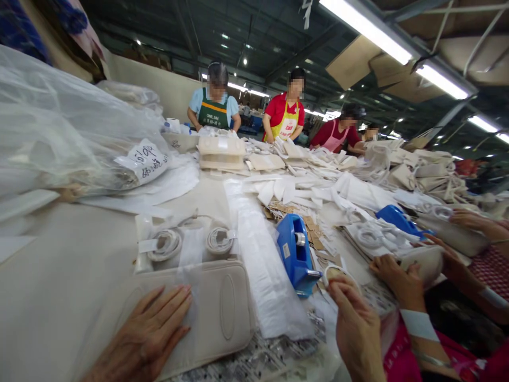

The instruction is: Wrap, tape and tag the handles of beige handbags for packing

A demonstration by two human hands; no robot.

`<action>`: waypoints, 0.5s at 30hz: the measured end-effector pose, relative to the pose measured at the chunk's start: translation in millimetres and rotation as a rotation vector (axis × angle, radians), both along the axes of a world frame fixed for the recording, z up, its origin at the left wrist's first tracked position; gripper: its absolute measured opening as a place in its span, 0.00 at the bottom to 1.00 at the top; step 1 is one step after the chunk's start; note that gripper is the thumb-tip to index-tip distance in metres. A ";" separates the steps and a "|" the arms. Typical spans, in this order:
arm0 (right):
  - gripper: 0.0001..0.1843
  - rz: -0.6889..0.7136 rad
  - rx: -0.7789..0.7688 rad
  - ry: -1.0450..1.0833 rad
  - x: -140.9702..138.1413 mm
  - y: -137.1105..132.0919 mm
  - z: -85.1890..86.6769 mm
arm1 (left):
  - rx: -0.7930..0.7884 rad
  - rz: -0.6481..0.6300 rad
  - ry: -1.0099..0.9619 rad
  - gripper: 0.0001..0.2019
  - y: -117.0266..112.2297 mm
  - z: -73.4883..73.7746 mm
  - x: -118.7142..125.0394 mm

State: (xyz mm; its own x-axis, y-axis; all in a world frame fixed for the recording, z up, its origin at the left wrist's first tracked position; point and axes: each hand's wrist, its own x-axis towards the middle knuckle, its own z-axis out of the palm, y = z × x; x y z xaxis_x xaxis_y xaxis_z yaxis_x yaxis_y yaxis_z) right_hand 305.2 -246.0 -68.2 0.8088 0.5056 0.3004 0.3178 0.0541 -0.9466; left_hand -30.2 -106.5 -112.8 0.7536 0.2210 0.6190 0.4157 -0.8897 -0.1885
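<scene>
My left hand [149, 331] lies flat, fingers spread, on a beige padded piece [222, 313] inside a clear plastic bag. Two coiled white straps [165, 245] sit in the same bag just beyond my fingers. My right hand [353, 323] is curled around a small white roll of tape [336, 273]. It is held just right of a blue tape dispenser [296, 254]. A stack of white plastic bags [262, 265] lies between my two hands.
A co-worker's hands [397, 281] hold a beige piece at my right. Three aproned people [284, 114] stand at the table's far end. Beige pieces, white straps and card scraps cover the table [47, 297]. Large filled plastic sacks [59, 132] are at left. A second blue dispenser [395, 217] is at right.
</scene>
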 end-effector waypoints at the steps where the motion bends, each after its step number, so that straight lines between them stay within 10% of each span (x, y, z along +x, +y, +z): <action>1: 0.14 -0.006 -0.013 0.063 -5.6 -9.4 -6.4 | 0.017 -0.006 0.020 0.13 1.1 -0.6 -0.8; 9: 0.23 0.103 -0.104 0.576 -19.6 -12.0 -32.6 | 0.043 -0.021 0.048 0.14 4.1 -2.2 -3.8; 15: 0.27 0.106 -0.366 0.402 4.8 -20.4 -25.2 | -0.145 0.062 -0.149 0.14 -5.8 -6.5 4.3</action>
